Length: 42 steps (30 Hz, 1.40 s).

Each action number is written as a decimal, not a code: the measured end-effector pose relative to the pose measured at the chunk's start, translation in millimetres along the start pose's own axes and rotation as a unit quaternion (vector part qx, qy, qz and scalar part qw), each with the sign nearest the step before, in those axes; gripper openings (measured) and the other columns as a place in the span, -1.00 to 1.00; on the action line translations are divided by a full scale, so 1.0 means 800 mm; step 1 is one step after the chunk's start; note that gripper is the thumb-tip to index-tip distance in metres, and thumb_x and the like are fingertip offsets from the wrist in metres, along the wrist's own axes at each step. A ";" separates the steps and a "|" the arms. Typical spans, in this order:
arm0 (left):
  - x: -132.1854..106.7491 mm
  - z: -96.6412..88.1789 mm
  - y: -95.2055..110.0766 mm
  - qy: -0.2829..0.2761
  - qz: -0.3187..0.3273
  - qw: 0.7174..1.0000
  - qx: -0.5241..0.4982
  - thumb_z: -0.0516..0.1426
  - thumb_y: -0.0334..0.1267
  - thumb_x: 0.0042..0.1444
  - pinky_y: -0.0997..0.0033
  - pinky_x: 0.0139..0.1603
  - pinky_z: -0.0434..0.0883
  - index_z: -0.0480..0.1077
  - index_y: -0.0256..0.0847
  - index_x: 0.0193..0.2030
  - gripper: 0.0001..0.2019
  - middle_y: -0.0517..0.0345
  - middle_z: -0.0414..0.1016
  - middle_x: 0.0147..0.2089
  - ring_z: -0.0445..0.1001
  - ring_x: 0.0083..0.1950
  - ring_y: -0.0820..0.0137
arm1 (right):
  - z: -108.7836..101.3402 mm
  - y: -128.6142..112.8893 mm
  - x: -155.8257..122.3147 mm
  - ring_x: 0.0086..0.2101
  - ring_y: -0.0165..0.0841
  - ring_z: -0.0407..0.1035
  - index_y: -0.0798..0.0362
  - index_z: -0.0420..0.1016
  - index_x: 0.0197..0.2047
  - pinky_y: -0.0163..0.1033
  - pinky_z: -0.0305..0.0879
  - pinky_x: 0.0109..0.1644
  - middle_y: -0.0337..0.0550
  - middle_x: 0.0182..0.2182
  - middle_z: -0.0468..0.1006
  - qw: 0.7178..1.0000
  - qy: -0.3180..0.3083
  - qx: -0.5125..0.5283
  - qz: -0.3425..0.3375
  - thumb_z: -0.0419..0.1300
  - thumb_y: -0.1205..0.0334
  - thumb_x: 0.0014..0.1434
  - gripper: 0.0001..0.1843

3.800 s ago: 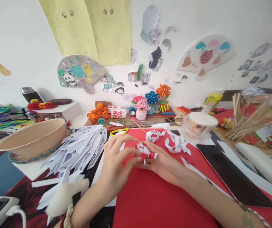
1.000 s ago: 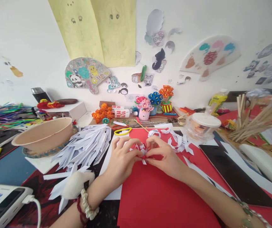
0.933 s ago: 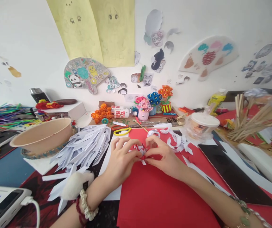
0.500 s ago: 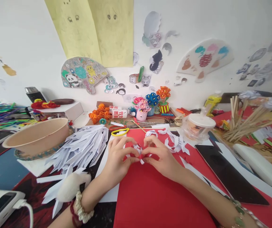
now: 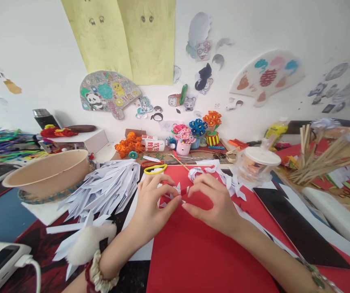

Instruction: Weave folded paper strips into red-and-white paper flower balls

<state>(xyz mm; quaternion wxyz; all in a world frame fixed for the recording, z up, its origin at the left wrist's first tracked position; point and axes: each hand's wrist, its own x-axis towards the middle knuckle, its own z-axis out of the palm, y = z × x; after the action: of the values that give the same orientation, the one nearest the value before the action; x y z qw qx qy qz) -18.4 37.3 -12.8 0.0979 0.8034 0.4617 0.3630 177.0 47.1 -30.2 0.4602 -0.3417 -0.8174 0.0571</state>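
My left hand (image 5: 158, 201) pinches a small red and white folded paper piece (image 5: 177, 189) between thumb and fingers, over a red sheet (image 5: 205, 256). The fingers partly cover it, so its shape is hard to make out. Just to its right, my right hand (image 5: 214, 201) is curved, thumb and forefinger apart, their tips close to the paper piece. Beyond the right hand lie curled white paper strips (image 5: 231, 183) and a crumpled white paper flower on a stick (image 5: 194, 173). Yellow-handled scissors (image 5: 156, 169) rest behind the left hand.
A pile of folded white paper strips (image 5: 110, 187) and a beige bowl (image 5: 48, 173) stand on the left. To the right are a black tablet (image 5: 300, 224), a lidded cup (image 5: 259, 160) and thin wooden sticks (image 5: 318, 156). Small pots of craft flowers (image 5: 183, 140) line the wall.
The right fingers have come away from the paper piece and spread apart. The left hand keeps its pinch on it. The view has shifted slightly.
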 end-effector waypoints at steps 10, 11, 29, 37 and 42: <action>-0.001 0.004 0.008 0.033 -0.016 0.999 -0.022 0.17 -0.31 0.20 0.22 -0.07 0.20 0.51 -0.09 -0.35 -0.88 0.15 0.37 -0.24 0.31 -0.13 0.27 | 0.016 0.000 -0.011 -0.55 -0.43 0.23 0.07 0.36 -0.40 -0.31 0.08 -0.46 -0.26 -0.56 0.37 0.988 -0.014 -0.107 -0.111 0.02 0.38 0.32 -0.75; 0.000 0.004 0.008 0.023 -0.018 0.999 -0.039 0.16 -0.32 0.21 0.24 -0.08 0.22 0.49 -0.12 -0.36 -0.87 0.14 0.35 -0.26 0.31 -0.15 0.28 | 0.016 -0.001 -0.011 -0.56 -0.44 0.21 0.07 0.34 -0.41 -0.31 0.08 -0.47 -0.27 -0.57 0.34 0.988 -0.018 -0.103 -0.110 0.01 0.40 0.32 -0.75; 0.009 0.001 0.002 -0.044 -0.048 0.984 -0.168 0.05 -0.31 0.25 0.38 -0.19 0.28 0.31 -0.20 -0.43 -0.80 0.16 0.36 -0.33 0.33 -0.26 0.38 | 0.010 -0.007 -0.010 -0.56 -0.48 0.14 0.04 0.28 -0.38 -0.37 0.10 -0.47 -0.31 -0.54 0.23 0.996 -0.055 -0.014 -0.074 0.00 0.43 0.29 -0.79; 0.010 -0.002 -0.001 -0.051 -0.049 0.979 -0.192 0.05 -0.23 0.28 0.40 -0.23 0.30 0.36 -0.20 -0.38 -0.79 0.18 0.38 -0.34 0.35 -0.29 0.40 | 0.011 -0.003 -0.009 -0.55 -0.48 0.14 0.05 0.29 -0.38 -0.37 0.11 -0.47 -0.30 -0.53 0.26 0.997 -0.047 0.006 -0.055 0.02 0.44 0.25 -0.81; 0.012 -0.005 -0.005 -0.043 -0.051 0.977 -0.204 0.08 -0.16 0.27 0.37 -0.20 0.30 0.40 -0.20 -0.36 -0.78 0.16 0.41 -0.35 0.36 -0.29 0.38 | 0.006 -0.009 -0.005 -0.54 -0.48 0.20 0.05 0.34 -0.41 -0.37 0.17 -0.46 -0.29 -0.54 0.34 0.996 -0.037 0.073 0.019 0.09 0.35 0.22 -0.84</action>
<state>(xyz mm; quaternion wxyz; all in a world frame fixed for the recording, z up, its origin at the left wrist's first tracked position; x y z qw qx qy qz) -21.0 46.3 -7.3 0.2983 0.7567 0.4137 0.4089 171.0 40.0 -32.5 0.4522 -0.3206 -0.8208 0.1381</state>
